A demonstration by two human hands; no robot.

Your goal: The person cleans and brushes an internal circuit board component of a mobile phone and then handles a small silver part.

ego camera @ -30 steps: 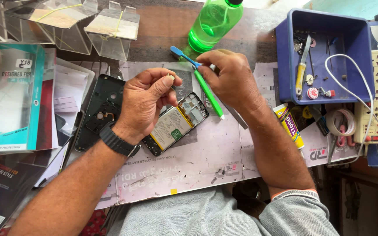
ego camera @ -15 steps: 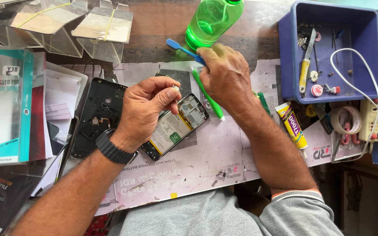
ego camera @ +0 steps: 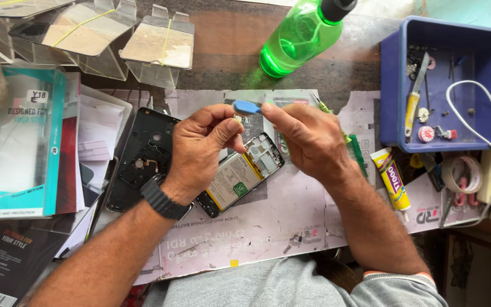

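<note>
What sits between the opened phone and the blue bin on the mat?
Head view: between the opened phone and the blue bin is the right hand, with green tools partly hidden under it, and a yellow glue tube nearer the bin.

Free room and obstacles on the bench (ego camera: 228, 45)
Your open mat (ego camera: 279, 227) lies near; bottle (ego camera: 296, 37), blue tray (ego camera: 390, 85) and back cover (ego camera: 143, 159) hem you.
</note>
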